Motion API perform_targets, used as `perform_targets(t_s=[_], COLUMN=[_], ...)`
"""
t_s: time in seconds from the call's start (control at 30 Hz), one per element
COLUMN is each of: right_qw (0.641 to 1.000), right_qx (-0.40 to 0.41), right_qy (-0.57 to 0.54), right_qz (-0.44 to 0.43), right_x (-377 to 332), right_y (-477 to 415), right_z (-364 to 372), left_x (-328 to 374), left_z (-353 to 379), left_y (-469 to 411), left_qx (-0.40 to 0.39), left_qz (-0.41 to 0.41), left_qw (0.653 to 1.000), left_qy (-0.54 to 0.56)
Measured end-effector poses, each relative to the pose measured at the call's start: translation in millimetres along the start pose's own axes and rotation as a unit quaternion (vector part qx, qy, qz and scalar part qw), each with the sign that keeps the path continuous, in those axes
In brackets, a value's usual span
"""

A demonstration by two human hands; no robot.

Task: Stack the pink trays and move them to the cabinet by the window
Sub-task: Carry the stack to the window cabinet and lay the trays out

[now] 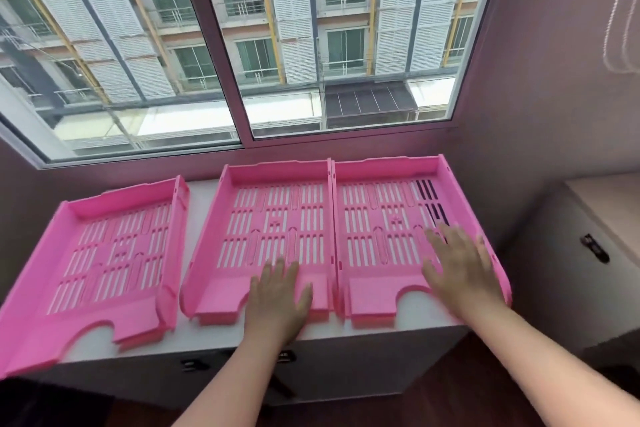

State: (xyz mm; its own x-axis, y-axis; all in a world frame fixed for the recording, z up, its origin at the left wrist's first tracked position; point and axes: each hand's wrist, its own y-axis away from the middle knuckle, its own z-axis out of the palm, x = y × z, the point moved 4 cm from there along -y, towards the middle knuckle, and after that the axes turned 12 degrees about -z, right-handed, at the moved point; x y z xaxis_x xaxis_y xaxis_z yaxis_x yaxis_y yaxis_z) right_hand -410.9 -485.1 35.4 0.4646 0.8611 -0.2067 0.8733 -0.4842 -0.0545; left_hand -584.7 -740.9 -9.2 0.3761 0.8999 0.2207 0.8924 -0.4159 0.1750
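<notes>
Three pink slotted trays lie side by side on a white cabinet top (pixel 346 328) under the window. The left tray (pixel 104 253) sits slightly apart and overhangs the cabinet's front left corner. The middle tray (pixel 273 215) and the right tray (pixel 384 215) touch along their long sides. My left hand (pixel 280 295) rests flat with fingers spread on the middle tray's front right part. My right hand (pixel 460 267) lies flat, fingers spread, on the right tray's right side near its front. Neither hand holds anything.
A large window (pixel 242 45) runs behind the cabinet. A second, beige cabinet (pixel 571 260) with a dark handle stands to the right against the wall. A looped blind cord (pixel 623 10) hangs at the upper right. Dark wooden floor lies below.
</notes>
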Motion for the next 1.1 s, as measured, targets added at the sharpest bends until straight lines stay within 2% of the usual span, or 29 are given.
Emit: perform_targets(t_s=[0.03, 0.1, 0.17, 0.4, 0.73, 0.9, 0.97, 1.1], right_qw=[0.998, 0.990, 0.987, 0.987, 0.990, 0.983, 0.987, 0.994], right_qx=[-0.048, -0.132, -0.156, -0.141, -0.122, -0.178, -0.149, -0.038], right_qy=[0.005, 0.003, -0.002, 0.010, 0.014, -0.015, -0.042, -0.075], right_qz=[-0.034, -0.048, -0.045, -0.080, -0.074, -0.051, -0.042, -0.074], right_x=[-13.6, -28.1, -31.7, -35.7, -39.2, -45.4, -59.2, -115.3], right_y=[3.5, 10.1, 11.3, -23.3, -59.1, -68.8, -78.7, -106.8], right_z=[12.4, 38.9, 52.8, 60.0, 69.8, 57.8, 40.2, 0.3], left_x=[-1.8, -2.2, -1.7, -12.0, -17.9, -13.4, -16.4, -48.3], left_z=[3.2, 6.3, 8.0, 8.9, 3.5, -14.5, -39.6, -99.1], left_y=[1.2, 2.3, 2.2, -12.3, -51.2, -57.2, -58.8, -66.2], left_qx=[0.005, 0.014, 0.022, 0.031, 0.031, -0.014, 0.018, 0.099], left_qz=[0.001, -0.002, -0.007, -0.051, -0.048, -0.022, -0.009, -0.012], left_qw=[1.000, 1.000, 0.999, 0.997, 0.998, 0.999, 1.000, 0.995], left_qy=[-0.007, -0.012, -0.023, -0.042, -0.031, -0.021, -0.003, 0.005])
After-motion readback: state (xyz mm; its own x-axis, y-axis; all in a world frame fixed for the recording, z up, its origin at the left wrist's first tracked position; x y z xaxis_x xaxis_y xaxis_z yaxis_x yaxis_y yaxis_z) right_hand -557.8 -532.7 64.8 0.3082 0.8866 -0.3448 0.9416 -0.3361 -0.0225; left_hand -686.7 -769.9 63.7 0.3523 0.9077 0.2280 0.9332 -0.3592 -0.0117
